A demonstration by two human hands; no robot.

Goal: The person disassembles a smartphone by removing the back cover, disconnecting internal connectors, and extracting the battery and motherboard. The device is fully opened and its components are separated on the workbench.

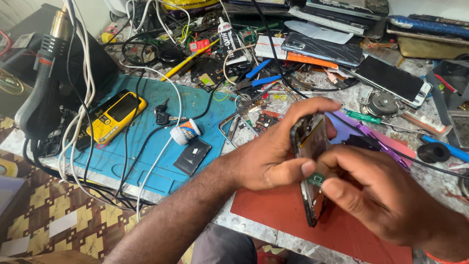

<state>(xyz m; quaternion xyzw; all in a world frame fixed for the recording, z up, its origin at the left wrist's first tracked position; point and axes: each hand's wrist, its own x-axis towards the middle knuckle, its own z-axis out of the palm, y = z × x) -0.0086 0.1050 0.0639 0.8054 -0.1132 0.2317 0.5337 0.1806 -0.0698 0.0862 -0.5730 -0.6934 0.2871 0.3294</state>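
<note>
We work above a cluttered table (244,227) with a red mat (273,210) below both hands. Our left hand (266,156) grips an opened phone (310,146) on edge; our right hand (376,195) pinches a small green part (316,179) against it. A yellow phone (115,116) lies far left.

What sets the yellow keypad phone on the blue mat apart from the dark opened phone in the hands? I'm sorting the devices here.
The yellow keypad phone lies flat and face up on the blue mat, untouched; the dark opened phone is held on edge above the red mat. The left hand grips it while the right hand pinches a small green part at its side. The yellow one looks assembled, the dark one open. Both are handsets.
</note>
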